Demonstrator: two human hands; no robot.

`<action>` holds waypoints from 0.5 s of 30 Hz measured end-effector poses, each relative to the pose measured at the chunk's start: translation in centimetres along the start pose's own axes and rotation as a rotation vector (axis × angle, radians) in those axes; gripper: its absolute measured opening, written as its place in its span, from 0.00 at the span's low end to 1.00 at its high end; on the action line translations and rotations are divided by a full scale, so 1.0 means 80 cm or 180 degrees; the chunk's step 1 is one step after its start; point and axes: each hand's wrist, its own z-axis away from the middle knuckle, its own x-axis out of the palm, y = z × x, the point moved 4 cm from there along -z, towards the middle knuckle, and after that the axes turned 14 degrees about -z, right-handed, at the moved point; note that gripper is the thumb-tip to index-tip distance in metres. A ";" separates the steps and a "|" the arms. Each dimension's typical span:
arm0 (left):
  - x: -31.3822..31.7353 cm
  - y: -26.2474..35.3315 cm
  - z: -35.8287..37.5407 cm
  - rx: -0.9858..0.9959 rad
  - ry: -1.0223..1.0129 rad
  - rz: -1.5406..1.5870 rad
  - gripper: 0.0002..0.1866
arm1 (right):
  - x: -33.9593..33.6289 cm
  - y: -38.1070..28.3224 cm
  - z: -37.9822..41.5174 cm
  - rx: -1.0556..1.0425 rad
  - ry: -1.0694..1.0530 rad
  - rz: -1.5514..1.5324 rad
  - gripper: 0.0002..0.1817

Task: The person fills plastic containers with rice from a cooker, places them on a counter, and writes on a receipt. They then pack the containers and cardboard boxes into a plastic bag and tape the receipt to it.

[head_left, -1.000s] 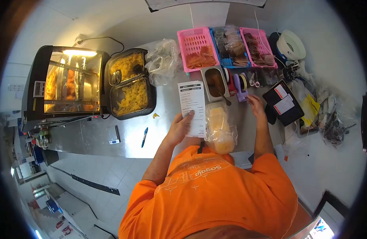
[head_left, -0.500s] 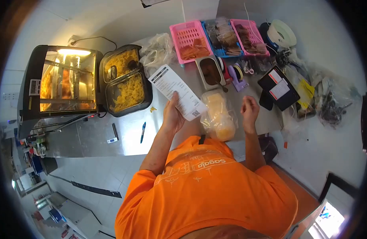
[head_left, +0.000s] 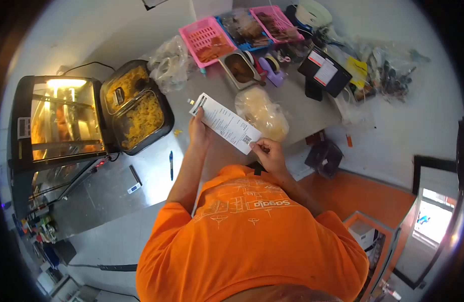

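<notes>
Receipt: a long white printed slip [head_left: 225,123] is held over the steel counter [head_left: 156,173], slanted from 10 o'clock down to 4 o'clock, with a small square code near its lower end.
Left hand: the hand [head_left: 198,132] is closed on the slip's upper part, gripping it from below at the 9 o'clock side.
Right hand: the hand [head_left: 268,154] is pinched shut on the slip's lower end, at 4 o'clock from the left hand.
Bagged food: a clear plastic bag of pale food [head_left: 261,112] is seen lying on the counter just beyond the slip, at 1 o'clock from it.
Trays: two dark trays of yellow food [head_left: 136,113] are set at 9 o'clock from the slip, beside a lit glass warmer [head_left: 58,118].
Pen: a blue pen [head_left: 171,165] is lying on the counter at 7 o'clock from the left hand, near a small white device [head_left: 134,184].
Far edge: pink baskets [head_left: 207,40], a metal sauce tub [head_left: 238,68] and a dark card terminal [head_left: 325,73] are ranged at 12 to 1 o'clock.
</notes>
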 end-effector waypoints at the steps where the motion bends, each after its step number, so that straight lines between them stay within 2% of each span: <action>1: -0.015 -0.017 -0.028 -0.0047 0.0075 -0.0084 0.15 | -0.011 0.017 0.006 0.0042 0.0125 0.0085 0.10; 4: -0.015 -0.059 -0.076 -0.0332 -0.0631 -0.0553 0.12 | -0.039 0.033 0.023 0.0163 0.0515 0.0325 0.12; 7: 0.026 -0.064 -0.077 -0.0205 -0.0395 -0.1134 0.12 | -0.066 0.040 0.031 0.0307 0.0812 0.0574 0.13; 8: 0.043 -0.062 -0.072 -0.0144 -0.0503 -0.1199 0.12 | -0.077 0.042 0.033 0.0358 0.0897 0.0663 0.13; 11: 0.081 -0.058 -0.060 -0.0024 -0.0326 -0.1559 0.12 | -0.102 0.045 0.038 0.0159 0.0904 0.0463 0.13; 15: 0.092 -0.070 -0.072 0.0675 -0.0223 -0.2034 0.12 | -0.130 0.045 0.032 0.0281 0.0815 0.0688 0.12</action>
